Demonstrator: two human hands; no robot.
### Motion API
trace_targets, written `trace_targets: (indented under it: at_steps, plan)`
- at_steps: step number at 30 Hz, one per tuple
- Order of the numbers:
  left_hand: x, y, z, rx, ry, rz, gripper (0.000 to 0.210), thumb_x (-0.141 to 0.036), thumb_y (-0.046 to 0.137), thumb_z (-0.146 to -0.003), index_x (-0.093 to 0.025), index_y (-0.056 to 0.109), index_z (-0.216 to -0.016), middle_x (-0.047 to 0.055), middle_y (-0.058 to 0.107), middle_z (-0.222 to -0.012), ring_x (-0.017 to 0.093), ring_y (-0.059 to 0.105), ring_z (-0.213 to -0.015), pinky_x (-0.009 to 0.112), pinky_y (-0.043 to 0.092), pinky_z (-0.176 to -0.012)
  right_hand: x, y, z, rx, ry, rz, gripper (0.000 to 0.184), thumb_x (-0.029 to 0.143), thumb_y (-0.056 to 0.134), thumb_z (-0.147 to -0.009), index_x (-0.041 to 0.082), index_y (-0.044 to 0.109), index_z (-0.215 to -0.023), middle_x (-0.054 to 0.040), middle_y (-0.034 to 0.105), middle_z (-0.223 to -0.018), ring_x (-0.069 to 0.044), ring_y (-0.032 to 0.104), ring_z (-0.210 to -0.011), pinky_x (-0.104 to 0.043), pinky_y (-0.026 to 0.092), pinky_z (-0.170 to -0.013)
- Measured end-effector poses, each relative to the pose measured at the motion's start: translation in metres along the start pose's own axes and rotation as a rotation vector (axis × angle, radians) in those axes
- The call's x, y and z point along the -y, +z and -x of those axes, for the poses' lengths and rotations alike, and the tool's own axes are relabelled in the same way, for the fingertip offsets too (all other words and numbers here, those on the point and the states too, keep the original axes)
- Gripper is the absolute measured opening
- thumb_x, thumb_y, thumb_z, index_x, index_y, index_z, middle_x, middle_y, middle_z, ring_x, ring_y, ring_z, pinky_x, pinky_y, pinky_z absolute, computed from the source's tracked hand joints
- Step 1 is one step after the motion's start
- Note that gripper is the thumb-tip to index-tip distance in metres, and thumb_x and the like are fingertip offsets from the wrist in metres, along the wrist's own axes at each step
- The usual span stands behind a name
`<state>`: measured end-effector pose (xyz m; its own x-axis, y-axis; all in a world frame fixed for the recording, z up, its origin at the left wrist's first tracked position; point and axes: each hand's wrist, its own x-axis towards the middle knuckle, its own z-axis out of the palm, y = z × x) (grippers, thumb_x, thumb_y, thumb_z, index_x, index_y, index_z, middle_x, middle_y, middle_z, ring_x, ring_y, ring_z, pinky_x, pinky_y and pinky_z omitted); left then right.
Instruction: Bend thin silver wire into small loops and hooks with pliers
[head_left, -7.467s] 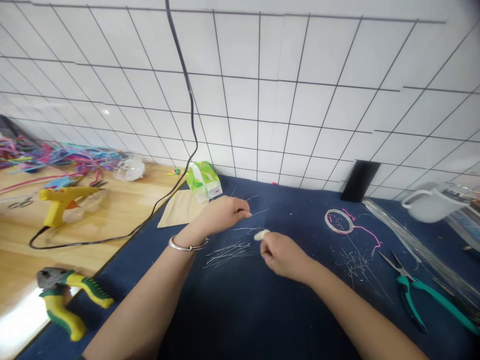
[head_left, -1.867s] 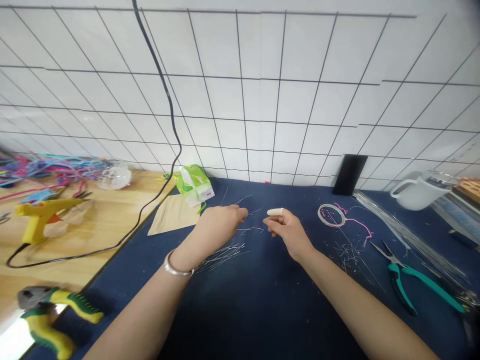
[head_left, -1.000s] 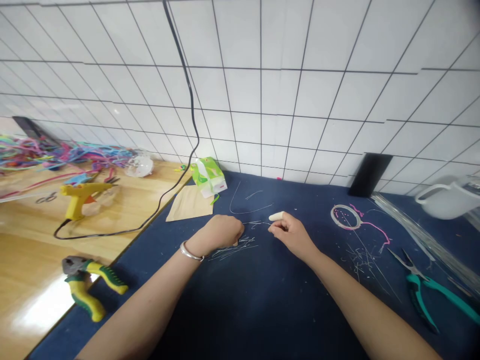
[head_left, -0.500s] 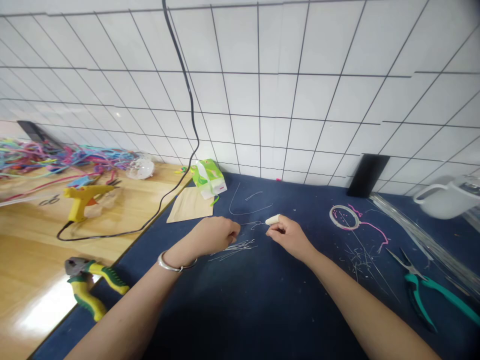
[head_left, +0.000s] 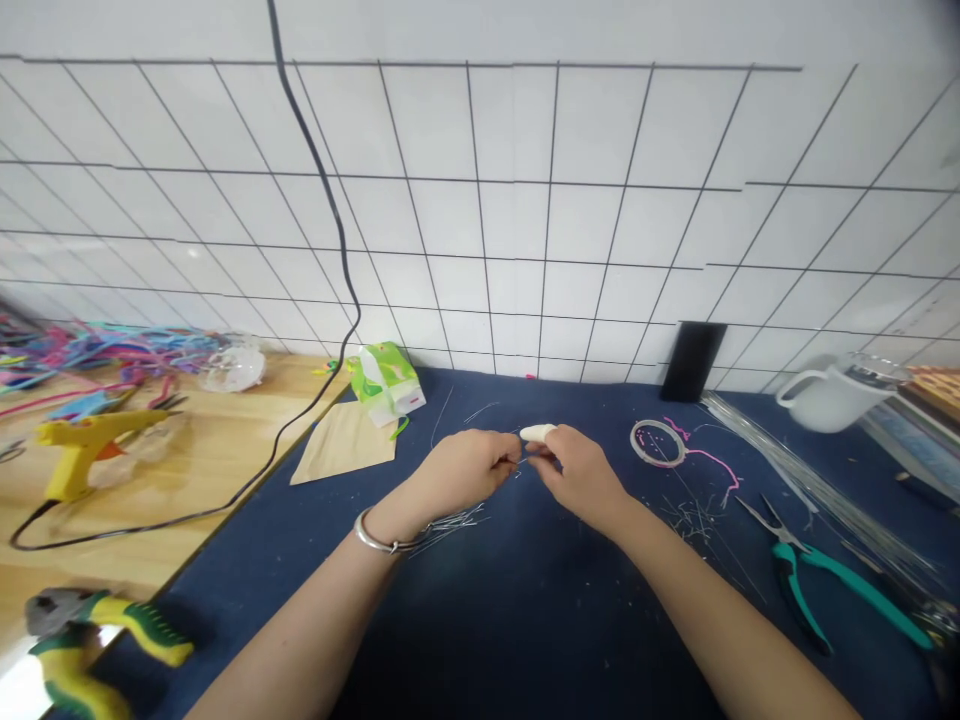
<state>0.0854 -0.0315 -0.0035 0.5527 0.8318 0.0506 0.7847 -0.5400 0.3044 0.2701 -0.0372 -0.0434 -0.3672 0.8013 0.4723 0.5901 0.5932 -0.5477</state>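
My left hand, with a silver bangle at its wrist, is closed in a pinch over the dark blue mat. Close beside it, my right hand pinches too, a white covering on one finger. Between the fingertips runs a thin metal wire, held by both hands; its ends are hard to make out. Under my left wrist lies a bundle of short cut wires. A few more fine wires lie behind the hands.
Teal-handled pliers, wire scraps, a round dish and long wires lie right. A white mug stands at the back. Leftward are yellow-green pliers, a yellow glue gun, brown paper and a green packet.
My hands have come together, the left moving in beside the right, so the wire span between them is shorter. The view has shifted to the right.
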Motion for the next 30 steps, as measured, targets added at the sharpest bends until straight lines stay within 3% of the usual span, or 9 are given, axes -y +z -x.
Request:
trace_targets:
  at_steps: [3,16,26,30]
  plan:
    - [-0.002,0.001,-0.005,-0.004,-0.003,0.026,0.015,-0.019,0.043,-0.079,-0.02,0.057,-0.076,0.0,0.062,-0.071,0.013,0.053,-0.06,0.022,0.031,-0.054,-0.007,0.0,0.001,0.009,-0.082,0.146,0.008,0.015,0.05,-0.083,0.019,0.057,-0.08,-0.0055,0.057,-0.076,-0.018,0.052,-0.072,-0.03,0.042,-0.065]
    - [0.008,0.003,0.002,-0.052,0.04,0.146,0.021,-0.017,0.043,-0.08,-0.021,0.064,-0.082,0.002,0.066,-0.084,0.015,0.058,-0.074,0.024,0.037,-0.065,-0.004,-0.001,0.002,0.007,-0.172,0.304,0.01,0.015,0.044,-0.086,0.018,0.051,-0.08,-0.0038,0.051,-0.072,-0.017,0.047,-0.069,-0.028,0.038,-0.062]
    - [0.0,0.0,0.007,-0.035,-0.015,0.339,0.016,-0.016,0.046,-0.077,-0.019,0.06,-0.071,-0.002,0.062,-0.068,0.012,0.052,-0.061,0.021,0.033,-0.055,0.004,-0.004,0.001,-0.071,-0.267,0.355,0.012,0.013,0.038,-0.087,0.018,0.046,-0.08,-0.005,0.05,-0.073,-0.018,0.046,-0.069,-0.031,0.041,-0.063]
    - [-0.005,0.003,0.007,-0.031,-0.065,0.525,0.013,-0.018,0.049,-0.077,-0.018,0.06,-0.07,-0.002,0.059,-0.063,0.011,0.049,-0.057,0.021,0.034,-0.054,0.004,-0.002,0.003,-0.173,-0.269,0.348,0.009,0.011,0.04,-0.085,0.017,0.046,-0.085,-0.0074,0.054,-0.079,-0.02,0.05,-0.074,-0.033,0.045,-0.066]
